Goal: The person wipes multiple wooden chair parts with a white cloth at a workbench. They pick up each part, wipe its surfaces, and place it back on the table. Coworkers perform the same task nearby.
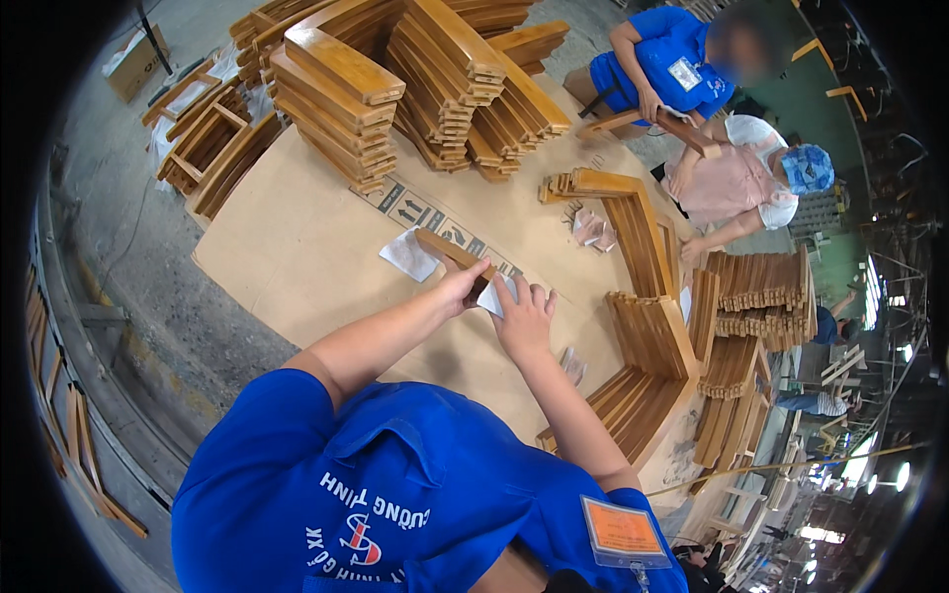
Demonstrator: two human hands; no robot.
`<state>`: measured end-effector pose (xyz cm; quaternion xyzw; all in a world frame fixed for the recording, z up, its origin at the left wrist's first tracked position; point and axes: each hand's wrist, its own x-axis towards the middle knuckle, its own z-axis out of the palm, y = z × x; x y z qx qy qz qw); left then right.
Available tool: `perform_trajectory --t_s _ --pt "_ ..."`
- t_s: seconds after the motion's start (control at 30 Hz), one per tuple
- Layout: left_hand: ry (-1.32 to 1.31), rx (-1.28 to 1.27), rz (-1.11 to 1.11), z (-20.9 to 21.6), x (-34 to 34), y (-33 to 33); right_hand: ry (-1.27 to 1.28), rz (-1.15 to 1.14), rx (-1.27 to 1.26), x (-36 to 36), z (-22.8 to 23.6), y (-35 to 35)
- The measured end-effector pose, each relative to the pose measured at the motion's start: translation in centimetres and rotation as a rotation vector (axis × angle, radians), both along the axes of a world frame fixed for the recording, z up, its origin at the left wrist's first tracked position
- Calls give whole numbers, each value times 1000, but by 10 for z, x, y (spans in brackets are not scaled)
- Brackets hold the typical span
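Observation:
Over the cardboard-covered table, my left hand (463, 288) is closed around a brown varnished wooden piece (453, 249), which points away from me and to the left. My right hand (527, 320) presses a small white sheet (491, 297) against the near end of that piece, thumb on the sheet and fingers partly spread. Whether the sheet is paper or an abrasive, I cannot tell. Another pale sheet (405, 257) lies on the cardboard (287, 247) beside the far end of the wood.
Tall stacks of wooden pieces (336, 94) stand at the table's far side. More stacked angled pieces (643, 336) fill the right. Crumpled brownish sheets (593, 229) lie near them. Two co-workers stand at the far right; one in blue (657, 59) holds a wooden piece (689, 133).

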<state>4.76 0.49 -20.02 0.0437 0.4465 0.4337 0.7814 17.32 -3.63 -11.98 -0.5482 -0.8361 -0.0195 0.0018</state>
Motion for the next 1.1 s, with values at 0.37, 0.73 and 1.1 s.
perform_trajectory --t_s 0.37,0.73,1.1 --pt "39 35 -47 -11 1 1 71 -48 33 7 -19 -7" --pt "50 15 -188 -46 7 8 104 -125 14 19 -18 -23" --pt "120 1 -145 -14 -3 2 78 -39 29 13 -21 -20"
